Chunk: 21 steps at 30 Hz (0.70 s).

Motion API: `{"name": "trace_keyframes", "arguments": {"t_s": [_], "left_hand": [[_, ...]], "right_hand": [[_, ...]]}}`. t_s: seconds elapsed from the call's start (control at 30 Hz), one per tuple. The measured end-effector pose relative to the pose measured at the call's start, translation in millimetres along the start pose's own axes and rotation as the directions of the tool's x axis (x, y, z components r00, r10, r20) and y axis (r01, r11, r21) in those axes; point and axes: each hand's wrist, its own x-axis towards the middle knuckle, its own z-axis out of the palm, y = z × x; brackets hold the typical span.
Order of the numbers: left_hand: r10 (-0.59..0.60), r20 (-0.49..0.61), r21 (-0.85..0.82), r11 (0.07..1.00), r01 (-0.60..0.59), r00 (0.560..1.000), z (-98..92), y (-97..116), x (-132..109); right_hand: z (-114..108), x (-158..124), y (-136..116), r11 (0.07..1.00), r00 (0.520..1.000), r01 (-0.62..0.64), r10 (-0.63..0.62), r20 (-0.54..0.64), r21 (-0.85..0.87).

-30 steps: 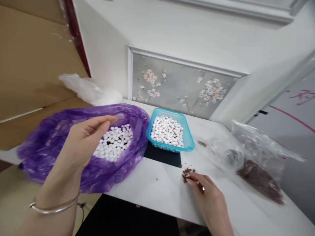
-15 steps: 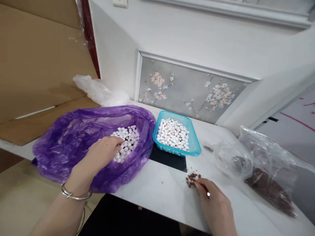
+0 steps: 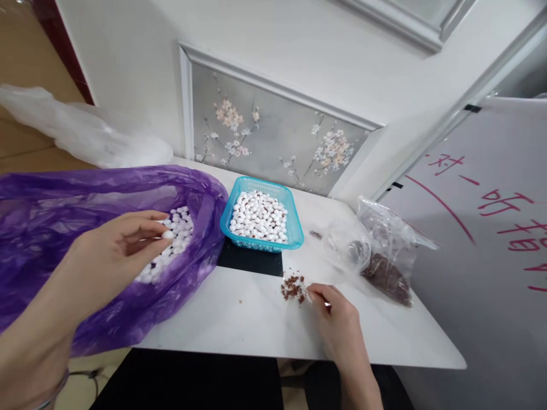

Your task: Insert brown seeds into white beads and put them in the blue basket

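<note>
My left hand is raised over the open purple plastic bag and pinches one small white ball between thumb and fingertips. Many similar white balls lie inside the bag, partly behind this hand. At the right, my right hand has thumb and finger pressed together by a small pile of reddish-brown bits on the white table. What sits in that pinch is too small to make out. Between and beyond the hands stands a blue plastic basket filled with white balls, some with brown specks.
A black flat piece lies under the basket's front. Right of it are a clear plastic container and a clear bag of brown bits. White plastic lies at back left; a whiteboard borders the right.
My left hand has lifted from the white balls in the purple bag with one ball in its fingertips. My right hand remains by the brown bits. The view has swung right.
</note>
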Motion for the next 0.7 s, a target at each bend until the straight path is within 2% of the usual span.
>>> {"name": "trace_keyframes", "arguments": {"t_s": [0.1,0.17,0.3,0.4,0.47,0.53,0.6,0.7], "left_hand": [[-0.003,0.138,-0.004,1.0,0.004,0.99,19.4,10,-17],[-0.047,0.29,-0.117,0.989,0.084,0.956,36.0,10,-28],[-0.144,0.515,-0.293,0.897,0.331,0.845,71.1,3,-49],[-0.222,0.651,-0.366,0.746,0.556,0.726,91.5,-2,-63],[-0.26,0.706,-0.391,0.632,0.669,0.658,99.9,-5,-70],[-0.282,0.728,-0.401,0.564,0.722,0.625,104.6,-7,-73],[-0.299,0.728,-0.405,0.537,0.74,0.616,106.7,-9,-75],[-0.314,0.718,-0.417,0.519,0.746,0.62,107.9,-10,-75]], "right_hand": [[2,-5,-2,1.0,0.999,0.009,-0.009,0.034,0.005],[5,-7,-4,1.0,0.999,0.011,-0.011,0.031,0.006],[9,-9,-6,0.999,1.0,0.01,-0.01,-0.008,0.032],[7,-8,-5,0.996,0.999,-0.001,0.005,-0.053,0.087],[6,-9,-6,0.991,0.996,-0.038,0.049,-0.079,0.13],[6,-11,-12,0.968,0.992,-0.091,0.108,-0.058,0.232],[6,-14,-24,0.911,0.99,-0.132,0.14,0.008,0.39],[9,-21,-49,0.789,0.987,-0.159,0.112,0.115,0.593]]}}
